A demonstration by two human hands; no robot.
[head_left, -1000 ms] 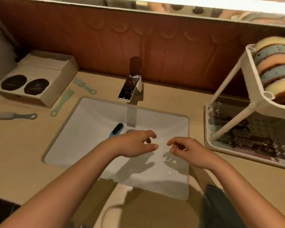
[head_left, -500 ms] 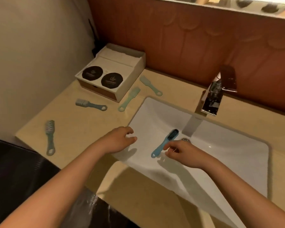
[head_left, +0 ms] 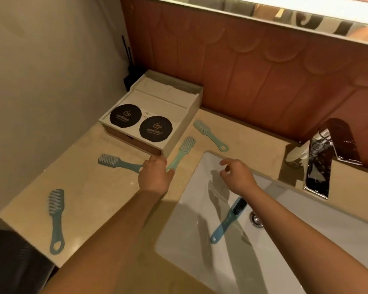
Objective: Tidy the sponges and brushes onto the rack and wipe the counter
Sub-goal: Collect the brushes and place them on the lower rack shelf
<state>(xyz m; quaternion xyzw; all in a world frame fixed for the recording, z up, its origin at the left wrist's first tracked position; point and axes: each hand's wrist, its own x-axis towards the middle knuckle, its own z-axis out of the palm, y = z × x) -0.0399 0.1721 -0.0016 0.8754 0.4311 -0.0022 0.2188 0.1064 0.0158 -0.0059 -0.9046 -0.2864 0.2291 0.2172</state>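
Four pale teal brushes lie on the beige counter: one near the front left edge, one left of my left hand, a mint one beside the box, and one further back. A blue brush with black bristles lies in the white sink. My left hand reaches over the handle ends of the second and the mint brush, fingers pointing down at them; no grip shows. My right hand hovers over the sink's left rim, loosely curled and holding nothing. The rack is out of view.
A white box with two black round pads stands at the back left against the wall. A chrome tap stands behind the sink at the right. A dark object sits below the counter's front left corner.
The view swung left, away from the rack. My left hand moved forward to the two brush handles near the box. My right hand rose from beside the blue brush to the sink's left rim.
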